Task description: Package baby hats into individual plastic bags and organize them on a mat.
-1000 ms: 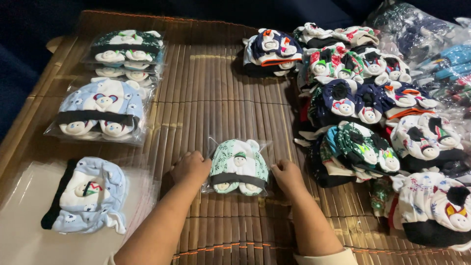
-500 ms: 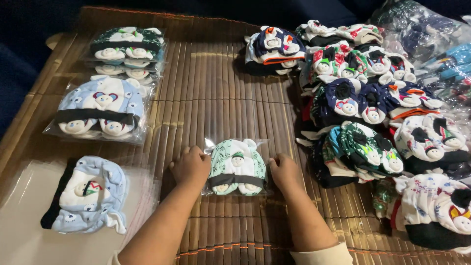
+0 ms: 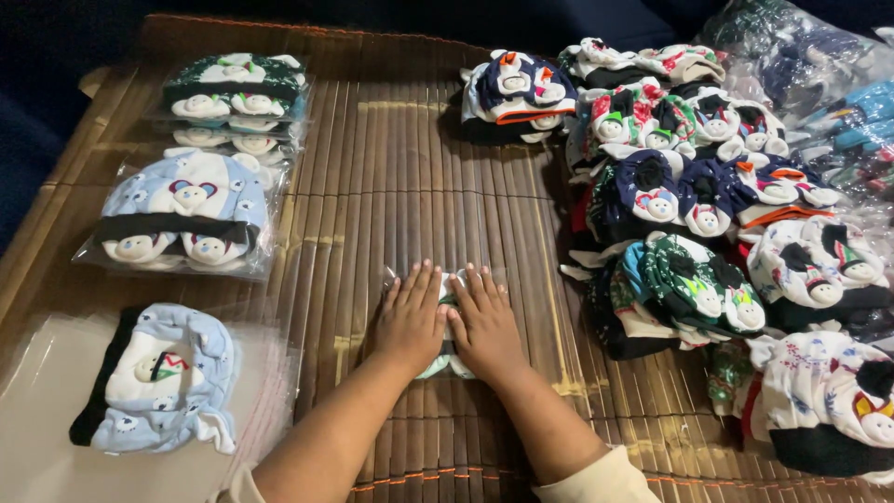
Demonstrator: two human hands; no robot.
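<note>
Here, both hands lie flat on one small packet.
Left hand: the left hand (image 3: 410,317) is spread, palm down, fingers together and pointing away, pressing on the packet.
Right hand: the right hand (image 3: 484,321) is spread the same way, just beside the left, thumbs nearly touching.
Packet: the bagged green cap (image 3: 449,328) lies on the bamboo mat (image 3: 391,168), almost wholly hidden under the palms; only slivers show between and below them.
Left of the hands: a loose light-blue cap (image 3: 158,377) on clear film, and beyond it a stack of bagged caps (image 3: 186,219).
Right of the hands: a heap of unbagged caps (image 3: 708,233), well apart from the packet.
Risk: as I judge it, the slick film could slide on the mat under uneven pressure, or trapped air could leave the bag puffed and creased.
Second risk: pressing hard may crush the cap's raised trim.
</note>
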